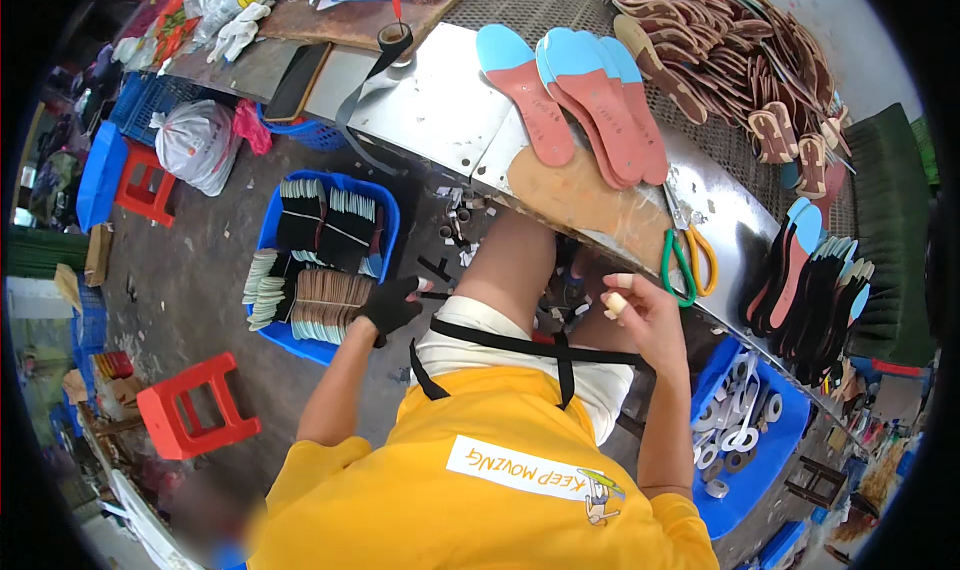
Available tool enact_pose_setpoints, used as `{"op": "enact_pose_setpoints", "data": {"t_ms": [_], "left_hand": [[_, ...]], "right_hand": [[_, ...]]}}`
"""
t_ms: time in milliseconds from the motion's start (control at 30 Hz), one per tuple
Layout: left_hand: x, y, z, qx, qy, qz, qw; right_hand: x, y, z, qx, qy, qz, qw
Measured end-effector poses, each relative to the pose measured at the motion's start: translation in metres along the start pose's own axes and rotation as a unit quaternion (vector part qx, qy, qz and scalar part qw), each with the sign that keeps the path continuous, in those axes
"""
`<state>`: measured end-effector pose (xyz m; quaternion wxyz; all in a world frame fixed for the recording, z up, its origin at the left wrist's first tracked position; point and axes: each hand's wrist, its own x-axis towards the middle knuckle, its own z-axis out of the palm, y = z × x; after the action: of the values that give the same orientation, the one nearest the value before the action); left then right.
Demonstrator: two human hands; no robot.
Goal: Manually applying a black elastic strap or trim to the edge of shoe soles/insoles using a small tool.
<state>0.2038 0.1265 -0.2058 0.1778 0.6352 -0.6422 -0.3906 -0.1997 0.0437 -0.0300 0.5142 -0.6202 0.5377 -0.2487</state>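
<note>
My left hand [393,305], in a black glove with bare fingertips, is beside the blue basket near my left thigh. Its fingers reach forward, and a short black strip lies by the tips; I see no clear grip on it. Wrapped in pale tape at two fingertips, my right hand [648,320] hovers over my right thigh, fingers loosely bent and apart, nothing in it. A black strap [530,342] crosses my lap. On the metal bench in front lie several blue-and-red insoles [535,110], and scissors [682,260] with one green and one yellow handle sit at its edge.
At left, the blue basket [392,210] holds bundled insoles. A red stool [200,405] and a white bag [197,145] stand on the floor. Black insoles [810,305] stack at the bench's right. Tape rolls fill a blue bin [775,465]. Brown insoles [740,55] pile behind.
</note>
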Motion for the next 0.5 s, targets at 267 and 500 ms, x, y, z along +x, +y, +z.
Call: {"op": "enact_pose_setpoints", "data": {"t_ms": [267, 500], "left_hand": [[0.146, 0.187, -0.098, 0.013, 0.401, 0.209, 0.892], [0.198, 0.255, -0.048, 0.148, 0.315, 0.314, 0.883]], "right_hand": [[0.087, -0.029, -0.016, -0.235, 0.328, -0.241, 0.883], [0.165, -0.057, -0.017, -0.45, 0.322, -0.168, 0.816]]}}
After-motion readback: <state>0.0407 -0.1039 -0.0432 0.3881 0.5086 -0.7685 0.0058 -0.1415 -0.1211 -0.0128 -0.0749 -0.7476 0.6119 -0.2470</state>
